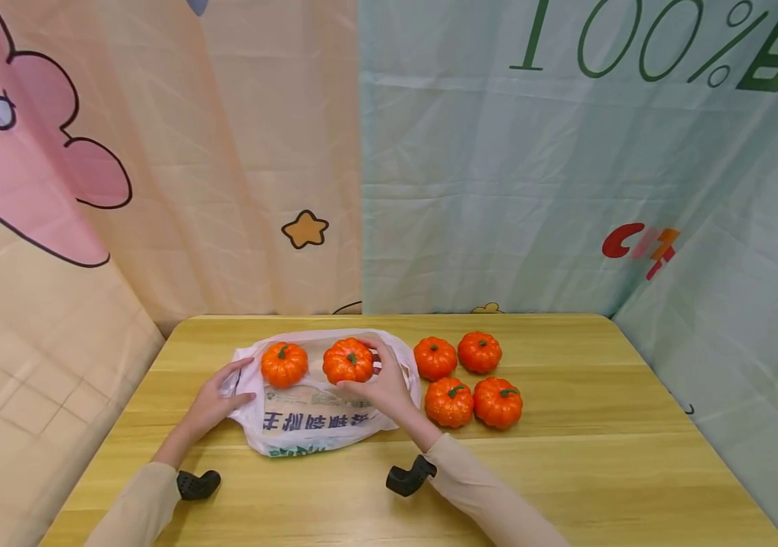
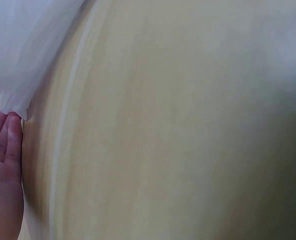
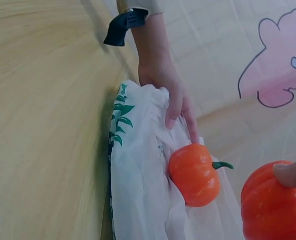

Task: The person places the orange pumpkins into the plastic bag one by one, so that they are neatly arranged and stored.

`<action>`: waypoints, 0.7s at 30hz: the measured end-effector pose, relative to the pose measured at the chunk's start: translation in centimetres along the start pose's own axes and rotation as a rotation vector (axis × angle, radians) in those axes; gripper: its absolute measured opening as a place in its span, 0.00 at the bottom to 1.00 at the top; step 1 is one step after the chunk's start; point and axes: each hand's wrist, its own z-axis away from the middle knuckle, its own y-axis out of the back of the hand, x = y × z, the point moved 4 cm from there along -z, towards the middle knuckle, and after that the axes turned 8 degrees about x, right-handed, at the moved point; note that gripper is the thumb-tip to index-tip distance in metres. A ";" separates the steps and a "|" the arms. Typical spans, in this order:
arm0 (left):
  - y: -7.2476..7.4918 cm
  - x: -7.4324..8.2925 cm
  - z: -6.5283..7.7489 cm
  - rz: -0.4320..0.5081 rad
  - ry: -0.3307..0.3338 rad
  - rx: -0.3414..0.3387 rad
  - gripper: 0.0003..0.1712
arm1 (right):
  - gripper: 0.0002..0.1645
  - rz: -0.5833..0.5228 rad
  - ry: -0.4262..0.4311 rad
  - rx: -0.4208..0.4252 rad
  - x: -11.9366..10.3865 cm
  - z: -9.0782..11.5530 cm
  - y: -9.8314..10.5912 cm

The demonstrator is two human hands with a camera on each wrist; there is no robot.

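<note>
A white plastic bag [image 1: 252, 422] with green leaf print and dark lettering lies spread on the table, its mouth wide. My left hand [image 1: 216, 395] holds the bag's left edge, thumb and fingers apart; in the left wrist view only part of this hand [image 2: 5, 165] shows beside the plastic. With my right hand [image 1: 385, 384] I grip a small orange pumpkin [image 1: 348, 361] over the bag's right part, thumb on its near side. Another pumpkin [image 1: 284, 365] rests in the bag's left part, near my left fingers. The right wrist view shows that pumpkin [image 3: 193, 175] against the white plastic.
Several more orange pumpkins [image 1: 449, 403] with green stems stand grouped just right of the bag. All lie on a wooden table [image 1: 601, 456]. Printed cloth curtains [image 1: 259, 152] hang behind and at both sides. A black device [image 1: 411, 477] is strapped at each wrist.
</note>
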 end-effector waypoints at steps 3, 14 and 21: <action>0.0 -0.1 0.0 -0.007 0.002 0.004 0.38 | 0.44 -0.031 0.001 -0.010 -0.9 0.1 -0.4; 0.1 -0.1 -0.1 -0.003 -0.003 0.000 0.37 | 0.44 -0.050 -0.089 -0.022 1.7 -0.8 -2.8; 0.0 -0.1 0.0 0.006 -0.018 0.003 0.37 | 0.44 -0.029 -0.112 -0.025 2.1 -1.0 -3.2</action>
